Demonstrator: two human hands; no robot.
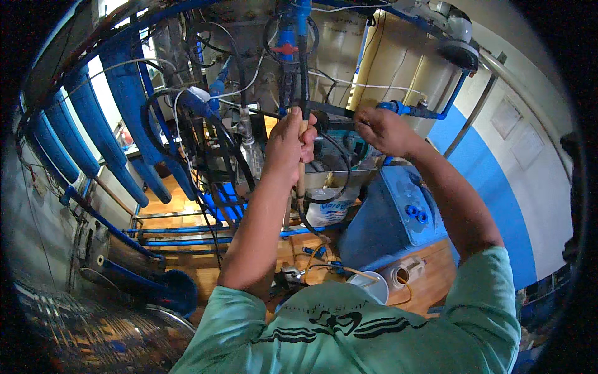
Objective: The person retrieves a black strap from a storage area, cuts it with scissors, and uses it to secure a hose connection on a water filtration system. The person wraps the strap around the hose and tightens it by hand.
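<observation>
My left hand [288, 146] is wrapped round an upright pair: a black hose [303, 68] coming down from above and a tan tube [301, 181] that shows below my fist. From just above that fist a flat black strip [333, 110] runs taut to the right. Its other end is in my closed right hand [384, 131], raised beside a blue pipe fitting [395, 107]. The strip's left end meets the black hose near my left thumb; whether it is wound round the hose is hard to see.
Blue pipes and a red-handled valve [286, 49] hang above. Tall tan tanks [398, 56] stand behind. At right is a blue plastic container [395, 212]; below it are a white bucket [372, 288] and a jug [405, 272]. Cables and hoses crowd the left.
</observation>
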